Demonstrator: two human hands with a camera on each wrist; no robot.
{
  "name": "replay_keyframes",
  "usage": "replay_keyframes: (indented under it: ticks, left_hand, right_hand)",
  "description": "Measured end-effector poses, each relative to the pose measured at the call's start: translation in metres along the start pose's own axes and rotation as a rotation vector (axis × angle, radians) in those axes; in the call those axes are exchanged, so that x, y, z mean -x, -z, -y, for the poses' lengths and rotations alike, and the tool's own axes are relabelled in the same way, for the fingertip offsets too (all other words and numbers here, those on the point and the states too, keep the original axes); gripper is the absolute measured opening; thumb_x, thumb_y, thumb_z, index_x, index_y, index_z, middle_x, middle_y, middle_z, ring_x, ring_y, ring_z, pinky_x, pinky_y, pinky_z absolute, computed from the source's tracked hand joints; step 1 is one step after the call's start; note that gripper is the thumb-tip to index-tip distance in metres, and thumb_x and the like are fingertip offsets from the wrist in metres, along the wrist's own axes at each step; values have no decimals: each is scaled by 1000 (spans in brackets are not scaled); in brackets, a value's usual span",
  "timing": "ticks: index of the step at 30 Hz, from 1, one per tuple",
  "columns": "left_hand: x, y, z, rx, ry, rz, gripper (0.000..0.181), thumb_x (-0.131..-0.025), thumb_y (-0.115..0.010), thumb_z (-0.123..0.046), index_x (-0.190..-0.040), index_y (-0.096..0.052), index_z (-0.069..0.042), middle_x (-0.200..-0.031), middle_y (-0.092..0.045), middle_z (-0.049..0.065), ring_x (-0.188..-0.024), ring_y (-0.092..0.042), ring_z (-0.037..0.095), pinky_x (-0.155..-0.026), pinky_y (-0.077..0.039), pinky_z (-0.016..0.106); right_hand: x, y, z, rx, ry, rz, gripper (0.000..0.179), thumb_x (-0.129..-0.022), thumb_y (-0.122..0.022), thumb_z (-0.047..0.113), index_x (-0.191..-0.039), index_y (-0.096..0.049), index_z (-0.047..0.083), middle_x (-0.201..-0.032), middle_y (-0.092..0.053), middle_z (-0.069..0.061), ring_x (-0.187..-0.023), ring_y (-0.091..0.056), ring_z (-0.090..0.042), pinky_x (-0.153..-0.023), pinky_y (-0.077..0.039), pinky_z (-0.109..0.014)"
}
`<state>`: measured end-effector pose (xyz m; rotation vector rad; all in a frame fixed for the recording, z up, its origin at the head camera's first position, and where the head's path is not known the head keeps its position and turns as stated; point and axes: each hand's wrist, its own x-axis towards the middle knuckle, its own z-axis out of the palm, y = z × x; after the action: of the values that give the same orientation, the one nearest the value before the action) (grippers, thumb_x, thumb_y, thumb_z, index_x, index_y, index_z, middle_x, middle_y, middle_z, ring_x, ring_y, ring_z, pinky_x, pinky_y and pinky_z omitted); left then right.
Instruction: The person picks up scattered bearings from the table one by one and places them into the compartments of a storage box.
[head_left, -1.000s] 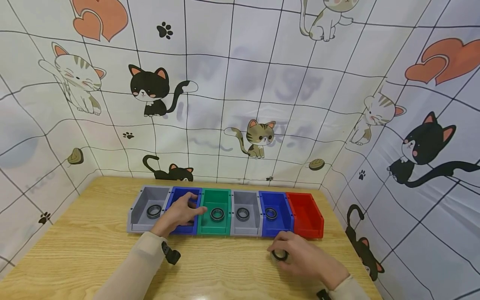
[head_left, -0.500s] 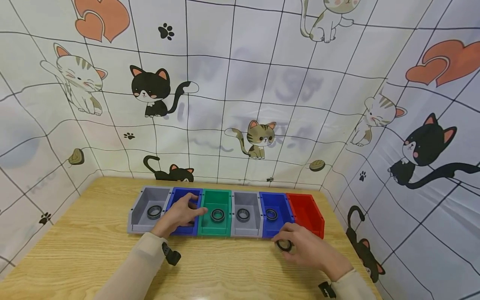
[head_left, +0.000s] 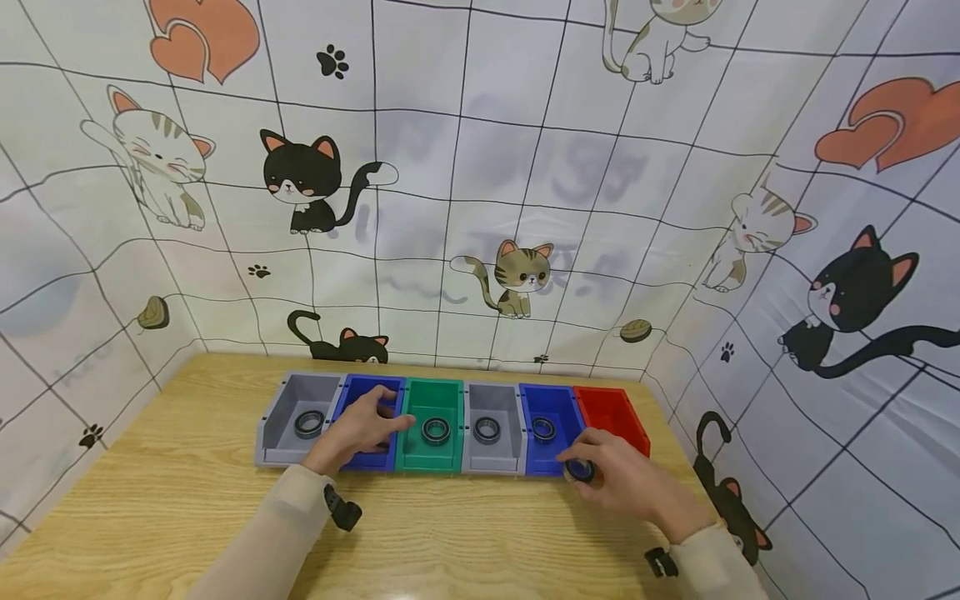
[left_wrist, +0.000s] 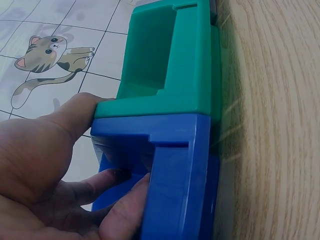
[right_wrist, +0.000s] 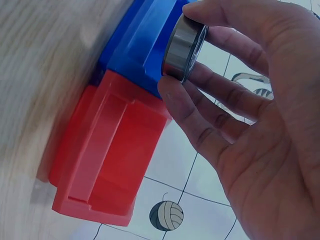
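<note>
My right hand (head_left: 622, 475) pinches a ball bearing (right_wrist: 181, 47) between thumb and fingertips. The bearing has a shiny steel outer ring and hangs above the front edge of the right blue bin (head_left: 551, 462), beside the red bin (right_wrist: 115, 155). My left hand (head_left: 367, 425) rests over the left blue bin (left_wrist: 170, 190). Its fingers reach loosely inside, and its thumb lies at the wall shared with the green bin (left_wrist: 187, 65). No held object shows there, but the palm and fingers hide much of that bin's floor.
Single bearings lie in the left grey bin (head_left: 309, 424), the green bin, the middle grey bin (head_left: 492, 462) and the right blue bin. The bins stand side by side on a wooden table (head_left: 450, 533), before a cat-print cloth (head_left: 420, 275).
My right hand has carried the bearing forward and slightly right, from above the table to the front of the right blue bin. My left hand has stayed in place.
</note>
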<state>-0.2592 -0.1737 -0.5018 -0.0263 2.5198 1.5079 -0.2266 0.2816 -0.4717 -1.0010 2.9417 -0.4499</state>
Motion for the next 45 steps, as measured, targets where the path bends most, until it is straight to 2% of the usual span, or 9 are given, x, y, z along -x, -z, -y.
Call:
replay_keyframes:
  ticks: [7, 12, 19, 23, 28, 32, 39, 42, 45]
  left_hand:
    - [0, -1, -1, 1, 3, 2, 75, -108, -86, -34, -167, -50, -3, -148, -67, 28, -106, -83, 32, -94, -73, 51]
    - [-1, -1, 0, -4, 7, -3, 75, -108, -86, -34, -167, -51, -4, -147, -67, 28, -106, -83, 31, -95, -73, 52]
    - [-1, 0, 0, -2, 4, -3, 75, -109, -86, -34, -167, -50, -4, -146, -67, 27, -106, -83, 31, -95, -73, 51]
    - [0, 0, 0, -1, 2, 0, 75, -109, -85, -33, -167, -50, -3, -146, -68, 27, -106, -83, 31, -95, -73, 51]
    - [1, 0, -1, -2, 0, 1, 75, -108, -86, -33, -167, -50, -2, -146, -67, 28, -107, -83, 31, -95, -73, 51]
    - [0, 0, -1, -8, -2, -1, 75, -108, -86, -34, -167, -50, -3, -146, -67, 27, -106, -83, 30, -94, -73, 50]
    - [-1, 0, 0, -5, -3, -2, 75, -108, -87, -33, -166, -51, -2, -146, -68, 27, -106, -83, 30, -94, -73, 51]
    - [-1, 0, 0, -1, -3, -2, 75, -108, -86, -32, -166, -51, -2, -146, -68, 28, -106, -83, 31, -94, -73, 51]
    - [0, 0, 0, 1, -4, -1, 74, -108, -86, -32, -166, -51, -2, -145, -67, 28, -106, -82, 30, -95, -73, 51]
  right_hand:
    - [-2, 6, -6, 42, -56, -24, 36, -96, -95, 16, -131, -89, 22, -124, -75, 3, -108, -65, -15, -87, -64, -22]
    - [-4, 11, -9, 45, -58, -44, 36, -96, -94, 17, -130, -89, 23, -127, -75, 2, -110, -65, -16, -91, -66, -27]
    - [-7, 19, -14, 57, -68, -68, 36, -95, -94, 16, -131, -88, 21, -131, -76, -2, -116, -70, -19, -102, -71, -47]
    - [-9, 22, -20, 50, -77, -62, 36, -97, -93, 16, -132, -87, 20, -134, -76, -5, -118, -73, -22, -105, -70, -53]
    - [-11, 25, -30, 58, -83, -72, 39, -97, -93, 15, -135, -86, 19, -132, -76, -3, -114, -73, -20, -98, -70, -46]
    - [-14, 26, -40, 66, -91, -86, 40, -96, -92, 14, -135, -86, 18, -131, -76, -4, -108, -70, -19, -89, -66, -40]
    - [-18, 26, -60, 51, -140, -84, 39, -95, -91, 14, -134, -85, 21, -133, -76, -9, -105, -66, -20, -84, -62, -35]
    - [-20, 26, -67, 35, -145, -85, 39, -95, -91, 13, -133, -85, 18, -136, -76, -14, -104, -67, -22, -84, -62, -35]
    - [-22, 25, -75, 28, -144, -83, 39, -95, -91, 12, -134, -84, 15, -138, -76, -19, -106, -68, -25, -88, -67, -42]
